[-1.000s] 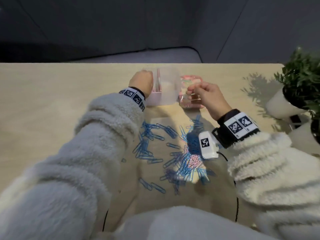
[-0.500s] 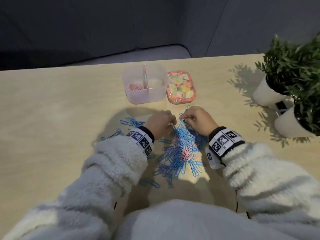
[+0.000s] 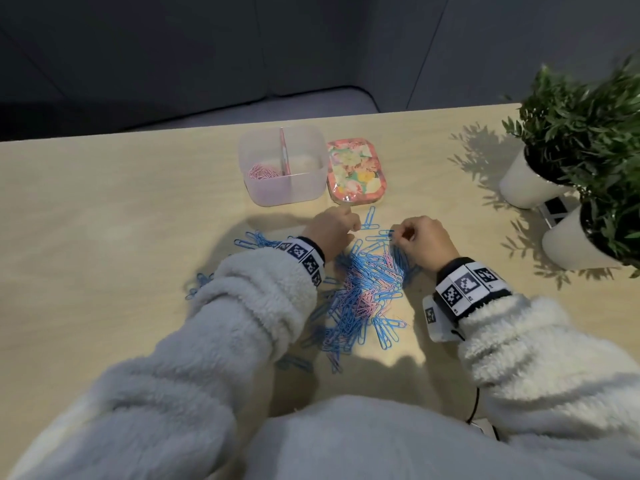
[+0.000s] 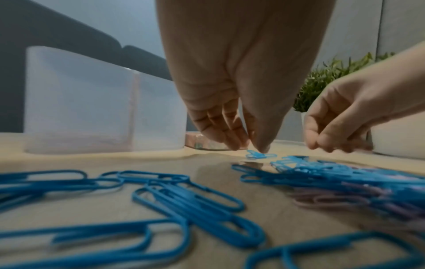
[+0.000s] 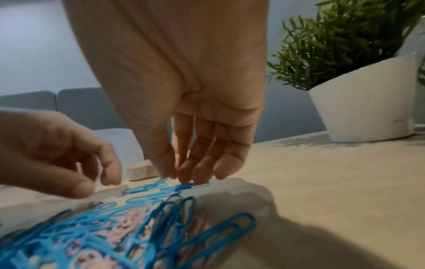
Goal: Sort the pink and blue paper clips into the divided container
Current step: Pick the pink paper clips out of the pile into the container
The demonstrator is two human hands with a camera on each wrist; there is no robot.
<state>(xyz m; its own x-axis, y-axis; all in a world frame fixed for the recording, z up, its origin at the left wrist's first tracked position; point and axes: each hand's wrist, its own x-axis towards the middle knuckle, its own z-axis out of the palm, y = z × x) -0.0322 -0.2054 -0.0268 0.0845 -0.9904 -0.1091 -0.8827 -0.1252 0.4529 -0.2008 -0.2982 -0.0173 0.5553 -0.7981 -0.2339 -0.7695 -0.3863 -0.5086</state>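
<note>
A mixed pile of blue and pink paper clips (image 3: 363, 292) lies on the wooden table between my hands. Behind it stands the translucent divided container (image 3: 313, 181), with pink clips (image 3: 261, 173) in its left compartment. My left hand (image 3: 348, 220) points down at the pile's far edge; in the left wrist view its thumb tip touches a single blue clip (image 4: 260, 155), the other fingers a little apart. My right hand (image 5: 177, 179) also points down, its straight fingertips (image 5: 200, 179) resting on blue clips (image 5: 190, 185) that lie flat.
A floral lid (image 3: 356, 176) lies right of the container. Two white pots with green plants (image 3: 568, 174) stand at the table's right edge. Loose blue clips (image 3: 256, 240) are scattered left of my left wrist. The table's far edge is just behind the container.
Both hands came back from the container to the far edge of the pile. Over the last half second they moved slightly apart, fingertips down on separate blue clips.
</note>
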